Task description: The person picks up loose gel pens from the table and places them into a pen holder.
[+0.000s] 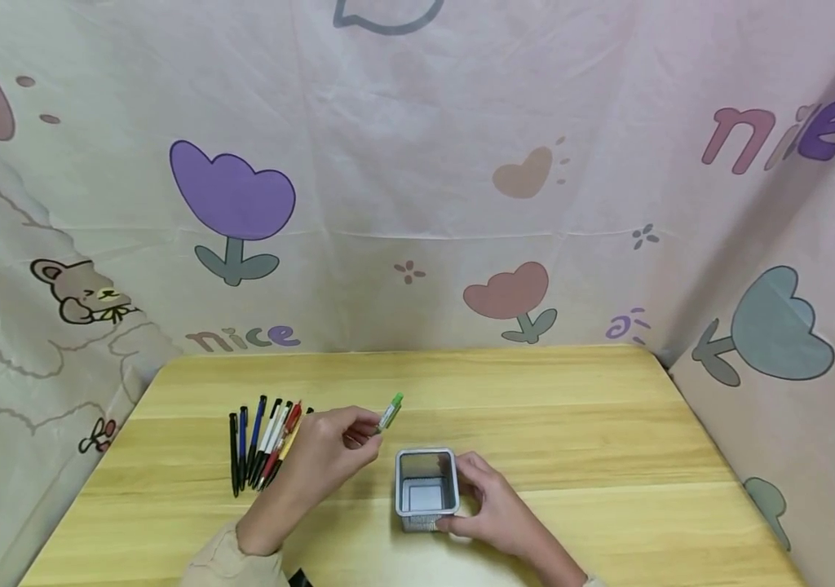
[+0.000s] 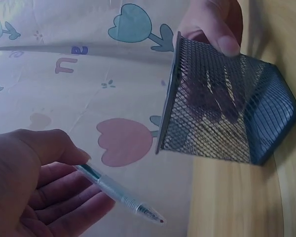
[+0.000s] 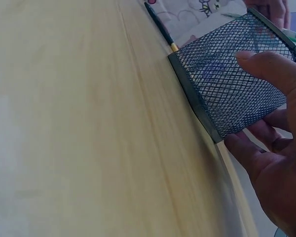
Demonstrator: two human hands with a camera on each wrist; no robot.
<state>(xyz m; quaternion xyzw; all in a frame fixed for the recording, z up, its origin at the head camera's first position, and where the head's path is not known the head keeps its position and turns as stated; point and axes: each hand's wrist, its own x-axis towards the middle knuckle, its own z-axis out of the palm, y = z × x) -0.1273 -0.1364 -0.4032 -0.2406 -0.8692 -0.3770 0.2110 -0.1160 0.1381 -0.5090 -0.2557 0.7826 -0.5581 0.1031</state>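
From my remote seat, the bench [image 1: 608, 448]: wood-grained, smooth-looking; I judge a sideways knock could send things sliding. Right hand [image 1: 487, 501] curls round the mesh holder [image 1: 421, 522], thumb on its near side. Left hand [image 1: 333, 448] is narrow, thumb and finger pinching the green-ended pen [image 1: 390, 412]. In the head view this hand hides part of the loose pens [image 1: 255, 444], so I cannot tell the clearance; a careless swing leftward might scatter them. Mesh holder: looks upright on the bench, mouth up, just right of the left hand. Probably light. Should the right hand slacken while something catches the rim, I'd expect a tip or a skid. Loose pens: fanned out left of the left hand, a few crowded against each other; slim barrels, so one nudge could roll several. Green-ended pen: aslant, near the rim but apart from it, its tapered tip sticking out free past the fingers in the left wrist view. That free length worries me most. A bump there could swivel the pen in the pinch or knock it loose; poor aim could put the tip on the rim's edge.
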